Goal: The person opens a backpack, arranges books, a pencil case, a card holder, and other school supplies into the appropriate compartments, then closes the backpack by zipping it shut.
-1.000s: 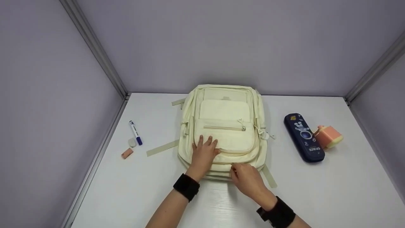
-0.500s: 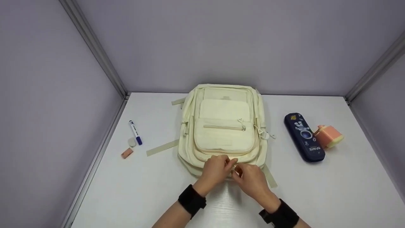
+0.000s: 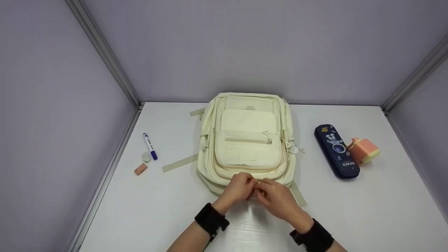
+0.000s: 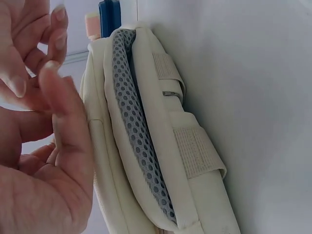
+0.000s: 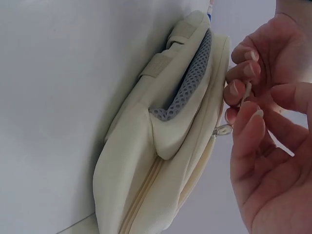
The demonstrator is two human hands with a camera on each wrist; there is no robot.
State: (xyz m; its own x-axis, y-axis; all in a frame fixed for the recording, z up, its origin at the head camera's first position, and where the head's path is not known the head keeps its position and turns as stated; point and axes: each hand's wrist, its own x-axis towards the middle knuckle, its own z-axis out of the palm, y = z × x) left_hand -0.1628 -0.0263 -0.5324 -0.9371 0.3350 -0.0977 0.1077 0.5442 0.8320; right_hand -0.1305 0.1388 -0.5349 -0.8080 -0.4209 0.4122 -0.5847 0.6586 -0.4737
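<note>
A cream backpack (image 3: 248,154) lies front up, its bottom against the back wall side and its near end under both hands. My left hand (image 3: 238,187) and right hand (image 3: 276,197) meet over that near edge, fingertips nearly touching. In the right wrist view a metal zipper pull (image 5: 223,130) stands out from the seam. A thin pale pull cord (image 5: 247,91) runs between the fingertips, and both hands pinch at it. From the left wrist view, the left fingers are bent beside a grey mesh panel (image 4: 139,136); the right fingertips show above them.
Left of the backpack lie a blue-capped marker (image 3: 150,147), a whitish lump (image 3: 146,157) and a small pinkish-brown block (image 3: 140,169). At right are a navy SPACE pencil case (image 3: 336,152) and an orange-and-yellow boxy object (image 3: 364,150). Straps (image 3: 180,163) spread onto the table.
My left hand has left the backpack's front pocket and come down right to join the right hand at the near edge. The right hand has shifted only slightly; the backpack stays put.
</note>
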